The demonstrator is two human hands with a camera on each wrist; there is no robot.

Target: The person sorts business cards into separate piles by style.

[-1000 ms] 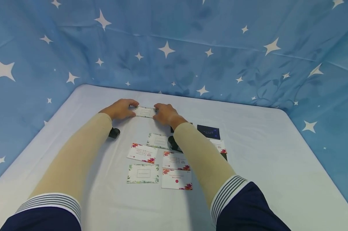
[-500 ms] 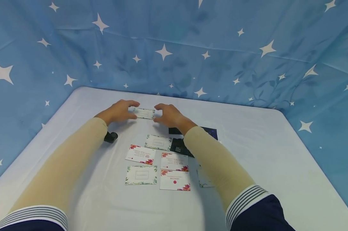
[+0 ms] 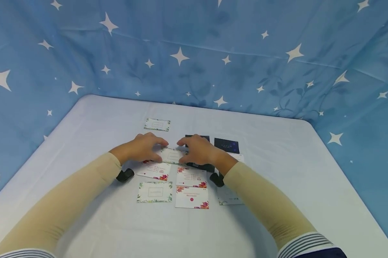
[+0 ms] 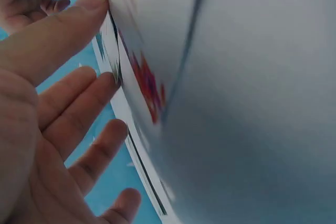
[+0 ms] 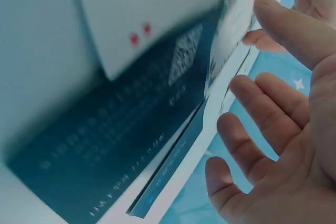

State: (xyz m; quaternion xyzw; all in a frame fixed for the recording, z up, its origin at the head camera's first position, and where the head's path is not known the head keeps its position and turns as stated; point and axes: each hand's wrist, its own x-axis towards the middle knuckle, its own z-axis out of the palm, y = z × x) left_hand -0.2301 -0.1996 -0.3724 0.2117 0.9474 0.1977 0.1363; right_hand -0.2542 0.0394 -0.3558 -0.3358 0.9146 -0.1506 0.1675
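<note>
A white business card with a green leaf border (image 3: pixel 173 156) lies on the table between both hands in the head view. My left hand (image 3: pixel 140 147) is at its left end, thumb and fingers spread, fingertips right at the edge. At the other end is my right hand (image 3: pixel 200 150), its thumb and fingers apart, partly over a black card with a QR code (image 5: pixel 113 114). In the left wrist view the fingers (image 4: pixel 79 98) are loosely extended beside the cards. Another leaf-bordered card (image 3: pixel 157 124) lies farther back, apart from both hands.
Nearer the front lie red-flowered cards (image 3: pixel 192 197) and a leaf-bordered card (image 3: pixel 154 192). A dark blue card (image 3: pixel 226 145) lies to the right, and another leaf-edged card (image 3: pixel 228 195) is partly behind the right forearm. A blue star-printed curtain (image 3: pixel 181 79) hangs behind the white table (image 3: pixel 116 222).
Both hands have let go of the farthest leaf-bordered card, which stays at the back. They have moved toward the person, to either end of the nearer leaf-bordered card.
</note>
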